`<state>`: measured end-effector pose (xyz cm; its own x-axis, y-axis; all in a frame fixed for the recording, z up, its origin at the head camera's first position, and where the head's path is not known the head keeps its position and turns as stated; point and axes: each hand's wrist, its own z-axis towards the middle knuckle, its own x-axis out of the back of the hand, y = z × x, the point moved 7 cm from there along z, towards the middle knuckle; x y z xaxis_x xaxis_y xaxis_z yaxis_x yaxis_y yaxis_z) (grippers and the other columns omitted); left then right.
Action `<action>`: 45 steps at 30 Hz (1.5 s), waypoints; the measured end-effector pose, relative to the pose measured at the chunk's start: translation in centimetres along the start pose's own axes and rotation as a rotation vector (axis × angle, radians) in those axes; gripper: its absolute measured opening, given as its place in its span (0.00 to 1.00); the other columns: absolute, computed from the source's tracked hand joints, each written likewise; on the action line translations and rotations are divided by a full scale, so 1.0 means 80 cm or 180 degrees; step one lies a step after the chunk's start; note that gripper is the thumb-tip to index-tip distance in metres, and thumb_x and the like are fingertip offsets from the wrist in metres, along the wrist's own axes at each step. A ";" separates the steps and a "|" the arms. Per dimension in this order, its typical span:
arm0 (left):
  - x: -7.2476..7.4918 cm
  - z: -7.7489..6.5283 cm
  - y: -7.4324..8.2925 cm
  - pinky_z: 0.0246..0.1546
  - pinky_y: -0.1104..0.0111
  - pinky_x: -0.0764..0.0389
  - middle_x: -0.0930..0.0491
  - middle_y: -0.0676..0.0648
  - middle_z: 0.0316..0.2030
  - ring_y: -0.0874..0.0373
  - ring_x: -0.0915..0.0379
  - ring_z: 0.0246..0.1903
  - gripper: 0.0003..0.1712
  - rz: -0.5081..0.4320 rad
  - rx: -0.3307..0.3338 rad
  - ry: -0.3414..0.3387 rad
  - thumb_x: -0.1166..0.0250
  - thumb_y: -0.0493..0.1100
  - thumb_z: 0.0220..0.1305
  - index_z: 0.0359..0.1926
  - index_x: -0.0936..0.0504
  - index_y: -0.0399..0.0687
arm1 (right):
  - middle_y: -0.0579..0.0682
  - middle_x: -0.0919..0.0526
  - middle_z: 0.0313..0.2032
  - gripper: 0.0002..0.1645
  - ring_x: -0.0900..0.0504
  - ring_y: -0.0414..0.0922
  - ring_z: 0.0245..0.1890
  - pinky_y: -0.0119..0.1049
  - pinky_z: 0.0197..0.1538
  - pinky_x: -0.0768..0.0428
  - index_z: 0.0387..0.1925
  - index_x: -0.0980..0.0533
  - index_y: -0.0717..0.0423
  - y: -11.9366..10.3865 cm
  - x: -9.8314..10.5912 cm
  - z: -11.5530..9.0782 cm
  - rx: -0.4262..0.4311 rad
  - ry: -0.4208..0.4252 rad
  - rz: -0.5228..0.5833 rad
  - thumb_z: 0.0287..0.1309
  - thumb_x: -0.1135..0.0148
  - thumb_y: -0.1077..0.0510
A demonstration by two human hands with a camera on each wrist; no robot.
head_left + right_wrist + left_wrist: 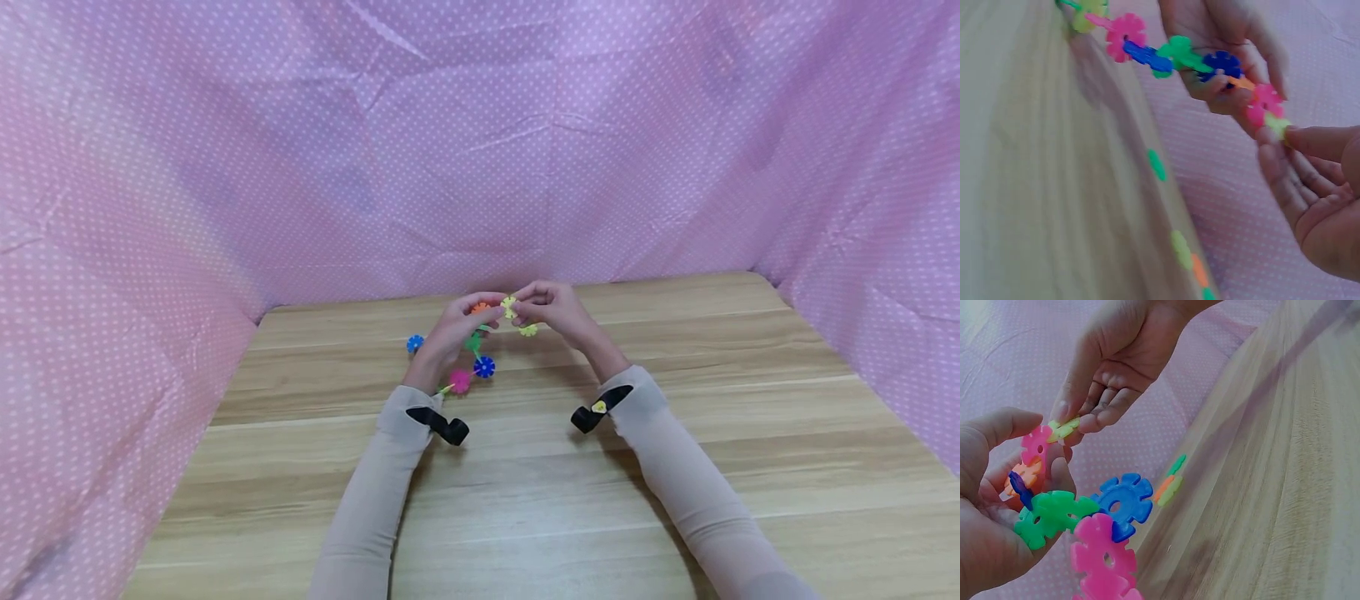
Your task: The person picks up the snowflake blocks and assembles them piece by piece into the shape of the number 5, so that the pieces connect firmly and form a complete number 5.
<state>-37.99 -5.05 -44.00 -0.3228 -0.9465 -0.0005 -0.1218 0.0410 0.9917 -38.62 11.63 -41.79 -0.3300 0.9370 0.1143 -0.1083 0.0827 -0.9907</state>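
A chain of interlocking plastic snowflake discs hangs from my left hand [447, 332], which pinches it near its pink end disc [1036, 444]. Down the chain come an orange disc [1027, 475], a dark blue disc [1019, 487], green discs [1054, 512], a blue disc [1125, 503] and another pink disc [1104, 553]. Between thumb and forefinger, my right hand [558, 310] holds a yellow snowflake disc [1277, 125] against that pink end disc. In the right wrist view they touch; how deep the slots engage cannot be told.
Loose discs lie near the wooden table's [525, 500] far edge: a yellow one [528, 331] below my right hand, with green [1156, 164] and orange [1199, 270] ones in the right wrist view. Pink dotted cloth [480, 167] hangs behind and at both sides.
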 end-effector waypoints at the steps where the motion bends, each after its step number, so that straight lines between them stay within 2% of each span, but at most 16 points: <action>1: 0.001 0.000 0.000 0.65 0.41 0.26 0.19 0.43 0.53 0.52 0.22 0.46 0.17 -0.0011 -0.0001 0.0020 0.33 0.47 0.70 0.57 0.16 0.52 | 0.50 0.10 0.34 0.15 0.10 0.46 0.33 0.58 0.52 0.14 0.51 0.22 0.72 -0.001 0.001 0.000 -0.0020 -0.0040 -0.0062 0.67 0.37 0.66; 4: 0.005 0.000 0.000 0.64 0.41 0.25 0.19 0.42 0.53 0.47 0.22 0.50 0.17 -0.0037 -0.0052 0.0045 0.33 0.46 0.70 0.57 0.16 0.51 | 0.57 0.10 0.38 0.16 0.10 0.54 0.39 0.65 0.56 0.19 0.53 0.22 0.70 -0.004 0.005 -0.002 -0.0094 -0.0158 -0.0263 0.68 0.37 0.65; 7: 0.009 0.001 -0.001 0.64 0.41 0.25 0.19 0.45 0.52 0.39 0.24 0.56 0.18 -0.0062 -0.0095 0.0049 0.33 0.47 0.70 0.58 0.17 0.50 | 0.62 0.11 0.43 0.18 0.12 0.60 0.43 0.65 0.57 0.20 0.55 0.22 0.70 -0.003 0.010 -0.004 -0.0188 -0.0284 -0.0452 0.67 0.36 0.64; 10: 0.013 0.002 -0.001 0.64 0.41 0.25 0.19 0.46 0.51 0.34 0.28 0.60 0.19 -0.0062 -0.0116 0.0047 0.34 0.46 0.71 0.59 0.18 0.49 | 0.65 0.12 0.43 0.18 0.12 0.58 0.42 0.62 0.55 0.17 0.55 0.22 0.72 0.000 0.012 -0.003 -0.0277 -0.0397 -0.0652 0.66 0.36 0.65; 13: 0.015 0.002 -0.001 0.64 0.40 0.25 0.19 0.49 0.49 0.34 0.28 0.61 0.19 -0.0063 -0.0114 0.0037 0.34 0.45 0.71 0.60 0.18 0.49 | 0.67 0.13 0.39 0.18 0.13 0.54 0.36 0.52 0.46 0.12 0.53 0.22 0.74 0.008 0.015 0.002 -0.0309 -0.0500 -0.0924 0.65 0.36 0.67; 16: 0.016 0.002 -0.001 0.65 0.39 0.26 0.18 0.50 0.47 0.37 0.26 0.58 0.19 -0.0087 -0.0104 0.0009 0.34 0.44 0.71 0.60 0.18 0.47 | 0.67 0.13 0.36 0.18 0.15 0.48 0.31 0.40 0.37 0.14 0.52 0.22 0.74 0.020 0.019 0.009 -0.0334 -0.0611 -0.1180 0.63 0.34 0.67; 19: 0.015 0.002 -0.001 0.65 0.40 0.25 0.18 0.50 0.47 0.46 0.22 0.51 0.19 -0.0070 -0.0098 -0.0019 0.34 0.43 0.71 0.60 0.18 0.46 | 0.67 0.13 0.36 0.18 0.15 0.48 0.31 0.38 0.36 0.15 0.53 0.22 0.74 0.033 0.022 0.014 -0.0382 -0.0721 -0.1330 0.63 0.34 0.67; 23: 0.013 0.000 0.001 0.64 0.41 0.25 0.18 0.44 0.51 0.55 0.21 0.45 0.19 -0.0055 -0.0111 -0.0051 0.34 0.42 0.71 0.60 0.18 0.46 | 0.65 0.13 0.36 0.20 0.16 0.47 0.31 0.38 0.37 0.16 0.55 0.22 0.71 0.048 0.022 0.017 -0.0469 -0.0830 -0.1458 0.62 0.35 0.69; 28: 0.011 -0.003 0.002 0.65 0.39 0.26 0.20 0.38 0.56 0.49 0.22 0.48 0.18 -0.0049 -0.0153 -0.0098 0.35 0.42 0.71 0.60 0.18 0.44 | 0.59 0.16 0.35 0.21 0.22 0.43 0.29 0.33 0.33 0.20 0.55 0.21 0.66 0.059 0.022 0.019 -0.0459 -0.0919 -0.1669 0.59 0.32 0.69; 39: 0.012 -0.003 0.006 0.63 0.43 0.23 0.18 0.49 0.48 0.37 0.25 0.57 0.19 -0.0063 -0.0168 -0.0094 0.35 0.44 0.71 0.60 0.18 0.46 | 0.50 0.23 0.29 0.22 0.28 0.40 0.25 0.30 0.28 0.28 0.57 0.21 0.66 0.057 0.018 0.024 -0.0503 -0.0954 -0.1778 0.61 0.33 0.68; 45: 0.012 -0.003 0.006 0.65 0.41 0.25 0.18 0.51 0.46 0.33 0.28 0.61 0.18 -0.0103 -0.0147 -0.0085 0.35 0.44 0.71 0.60 0.18 0.46 | 0.49 0.24 0.27 0.18 0.29 0.37 0.24 0.27 0.27 0.28 0.51 0.19 0.68 0.056 0.017 0.023 -0.0453 -0.0938 -0.1759 0.58 0.30 0.69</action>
<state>-38.15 -6.02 -43.52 -0.3445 -0.9381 -0.0356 -0.0894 -0.0049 0.9960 -41.32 12.67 -45.90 -0.5071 0.6126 0.6063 -0.2173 0.5899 -0.7777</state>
